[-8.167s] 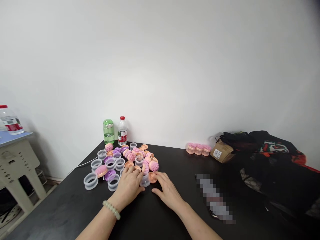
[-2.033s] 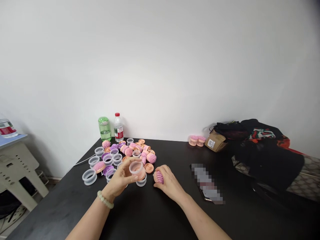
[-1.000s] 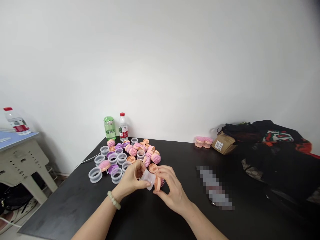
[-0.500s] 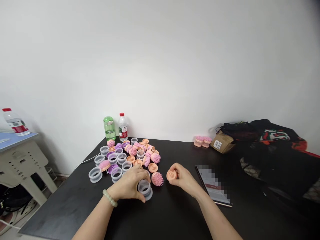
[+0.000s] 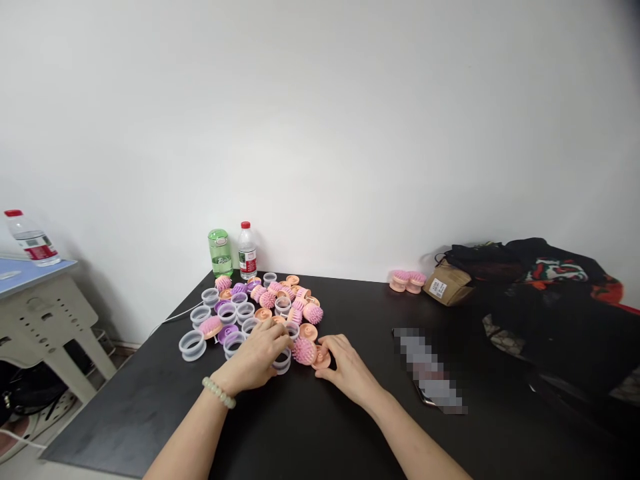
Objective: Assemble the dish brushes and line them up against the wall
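My left hand curls round a clear plastic ring, which stands on the black table; the fingers partly hide it. The thumb and fingers of my right hand pinch a round peach cap by its edge. Between the two hands lies a pink bristled brush head, touching or very near the cap. Behind my hands spreads a pile of more clear rings, pink brush heads, peach caps and purple caps.
A green bottle and a red-capped water bottle stand behind the pile. Two pink brushes sit by the wall beside a brown paper bag. A blurred-out tablet or phone lies right of my right hand, with dark clothes beyond.
My right hand has moved left with the peach cap, up to the pink brush head. My left hand has pushed the clear ring slightly away from me, and the brush head has shifted left.
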Available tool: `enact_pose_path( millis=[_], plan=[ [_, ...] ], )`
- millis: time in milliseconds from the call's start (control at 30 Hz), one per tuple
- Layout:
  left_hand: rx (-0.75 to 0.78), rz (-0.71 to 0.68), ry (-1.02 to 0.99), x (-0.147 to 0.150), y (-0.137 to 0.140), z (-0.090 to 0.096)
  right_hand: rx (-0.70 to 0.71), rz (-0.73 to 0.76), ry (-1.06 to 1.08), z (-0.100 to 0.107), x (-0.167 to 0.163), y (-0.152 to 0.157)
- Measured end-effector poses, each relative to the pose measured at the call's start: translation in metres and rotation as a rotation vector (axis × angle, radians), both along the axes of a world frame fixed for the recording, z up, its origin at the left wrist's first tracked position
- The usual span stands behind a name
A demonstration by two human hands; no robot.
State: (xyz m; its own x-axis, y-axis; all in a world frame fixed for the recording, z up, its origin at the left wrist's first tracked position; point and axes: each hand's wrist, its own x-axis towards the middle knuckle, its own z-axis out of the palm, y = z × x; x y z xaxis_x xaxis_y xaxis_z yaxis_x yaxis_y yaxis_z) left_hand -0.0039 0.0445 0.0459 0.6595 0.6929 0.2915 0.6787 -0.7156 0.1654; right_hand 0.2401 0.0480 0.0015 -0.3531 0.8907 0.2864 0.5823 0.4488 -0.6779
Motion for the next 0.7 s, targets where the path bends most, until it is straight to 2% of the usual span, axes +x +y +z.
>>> enact_pose_path(
  millis=[167,267,433,567,633,700],
  plan=[
    [-0.037,-0.008,-0.053,-0.004,0.0,0.001,0.025,0.024,-0.002,0.006,0.001,-0.003],
    [-0.006,-0.041,-0.138,0.001,-0.004,0.004,0.035,-0.016,-0.001,0.007,0.005,-0.002],
    [0.128,-0.209,-0.202,0.033,-0.019,0.0,0.022,-0.156,-0.058,0.017,0.017,0.016],
    [0.34,-0.476,-0.182,0.069,-0.023,-0.032,0.055,-0.207,-0.207,0.041,0.037,0.053],
    [0.413,-0.51,-0.204,0.082,-0.018,-0.056,0.071,-0.271,-0.308,0.052,0.052,0.078],
    [0.398,-0.512,-0.243,0.088,-0.01,-0.078,0.073,-0.375,-0.418,0.059,0.068,0.105]
  ],
)
